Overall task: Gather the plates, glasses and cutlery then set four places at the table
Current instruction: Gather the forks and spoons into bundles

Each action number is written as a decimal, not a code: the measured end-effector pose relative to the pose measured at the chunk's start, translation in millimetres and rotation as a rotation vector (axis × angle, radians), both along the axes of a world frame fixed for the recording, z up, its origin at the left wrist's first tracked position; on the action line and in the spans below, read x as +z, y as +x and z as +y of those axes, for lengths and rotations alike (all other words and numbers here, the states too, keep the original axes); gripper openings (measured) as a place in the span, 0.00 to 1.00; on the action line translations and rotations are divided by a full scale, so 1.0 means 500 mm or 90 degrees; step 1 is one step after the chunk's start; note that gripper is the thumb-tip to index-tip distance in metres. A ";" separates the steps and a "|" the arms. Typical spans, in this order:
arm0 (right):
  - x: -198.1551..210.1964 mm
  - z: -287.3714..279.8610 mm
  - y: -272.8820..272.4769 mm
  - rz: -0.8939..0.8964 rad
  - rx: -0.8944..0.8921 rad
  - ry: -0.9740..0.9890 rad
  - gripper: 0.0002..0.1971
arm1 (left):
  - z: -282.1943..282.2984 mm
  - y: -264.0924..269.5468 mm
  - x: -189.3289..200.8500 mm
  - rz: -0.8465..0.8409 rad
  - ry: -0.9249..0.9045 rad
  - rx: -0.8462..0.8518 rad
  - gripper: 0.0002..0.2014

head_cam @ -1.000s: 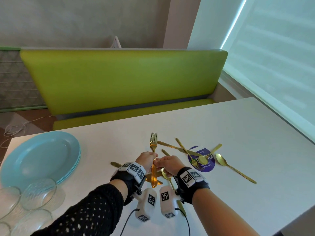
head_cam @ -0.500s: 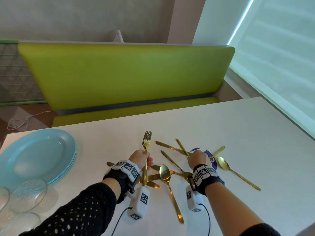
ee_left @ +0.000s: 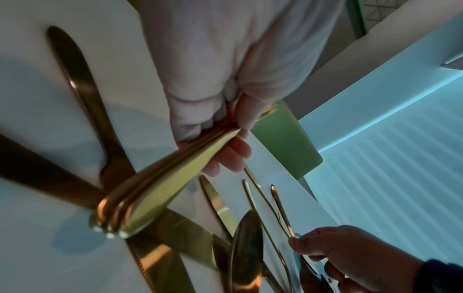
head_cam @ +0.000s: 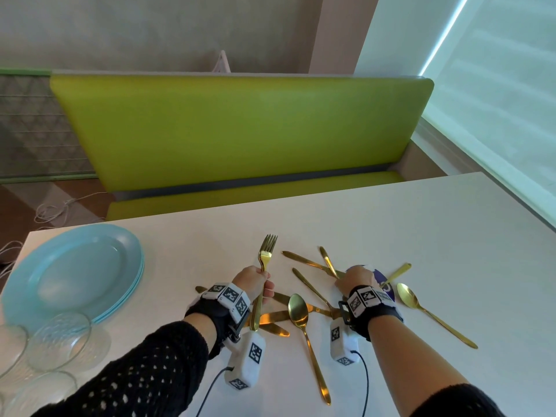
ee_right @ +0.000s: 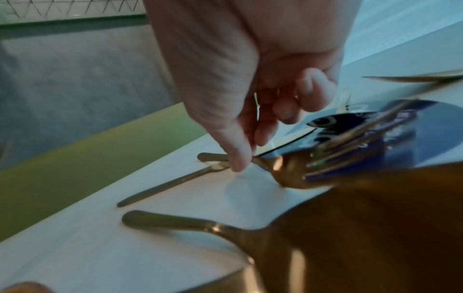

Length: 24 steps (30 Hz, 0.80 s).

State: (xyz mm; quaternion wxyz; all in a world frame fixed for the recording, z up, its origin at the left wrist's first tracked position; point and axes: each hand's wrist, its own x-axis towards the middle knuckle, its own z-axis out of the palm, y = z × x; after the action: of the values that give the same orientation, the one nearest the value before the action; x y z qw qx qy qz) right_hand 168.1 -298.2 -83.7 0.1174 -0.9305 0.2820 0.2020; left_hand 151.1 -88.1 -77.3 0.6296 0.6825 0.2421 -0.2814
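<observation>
My left hand (head_cam: 255, 281) grips a bundle of gold forks (head_cam: 264, 260) upright over the white table (head_cam: 436, 236). In the left wrist view three stacked handles (ee_left: 162, 182) stick out below the fist (ee_left: 225, 123). My right hand (head_cam: 356, 276) is down on another gold fork (head_cam: 328, 261) that lies across a round purple sticker (head_cam: 383, 281). In the right wrist view the hand (ee_right: 250, 152) pinches that fork (ee_right: 288, 168) at its neck with thumb and forefinger. Gold spoons (head_cam: 298, 311), knives (head_cam: 270, 319) and loose handles lie scattered between the hands.
A stack of pale blue plates (head_cam: 75, 266) sits at the table's left end, with clear glasses (head_cam: 60, 335) in front of it. A second spoon (head_cam: 409, 296) lies right of the sticker. A green bench (head_cam: 240, 130) runs along the far side. A window blind (head_cam: 496, 100) is at right.
My right hand left the fork bundle and moved right onto the fork on the sticker. The left hand kept its grip on the forks and barely moved.
</observation>
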 end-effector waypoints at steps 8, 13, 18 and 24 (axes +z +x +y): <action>0.100 0.059 0.009 -0.042 0.439 -0.211 0.13 | 0.033 0.042 0.025 -0.097 0.213 -0.014 0.10; 0.163 0.138 -0.009 -0.068 0.775 -0.268 0.12 | 0.023 0.046 0.034 -0.086 0.247 -0.189 0.15; 0.183 0.197 -0.023 -0.056 0.870 -0.277 0.11 | -0.001 0.014 0.056 -0.092 0.301 -0.425 0.14; 0.190 0.216 -0.037 0.006 0.887 -0.281 0.12 | -0.005 -0.018 0.066 -0.097 0.279 -0.536 0.07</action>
State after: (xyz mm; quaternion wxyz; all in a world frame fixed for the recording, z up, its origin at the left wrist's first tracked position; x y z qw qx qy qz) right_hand 149.7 -190.3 11.2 -0.2297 -0.8952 -0.3409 0.1723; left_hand 141.9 -90.6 -44.2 0.3178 0.8567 -0.0486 -0.4035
